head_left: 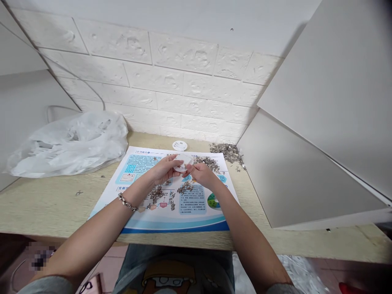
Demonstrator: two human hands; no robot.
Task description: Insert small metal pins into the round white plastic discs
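My left hand (163, 170) curls around a white plastic disc (183, 162) above the printed sheet (199, 222); my right hand (202, 173) pinches its edge. Loose metal parts (185, 188) lie across the sheet, a larger heap (226, 152) sits at the back of the worktop (45, 204), and a second disc (179, 145) lies beyond the sheet.

One left hand (163, 169) and one right hand (203, 174) share one white disc (183, 162); a second white disc (179, 145) lies apart. Also pictured: one printed sheet (196, 222), one plastic bag (70, 147), one chain bracelet (127, 201) and metal pieces (228, 152) too numerous to count.

Free room lies above the poster (192, 200); plastic bag (67, 145) blocks left, white panel (309, 171) right (wall (183, 90) behind).
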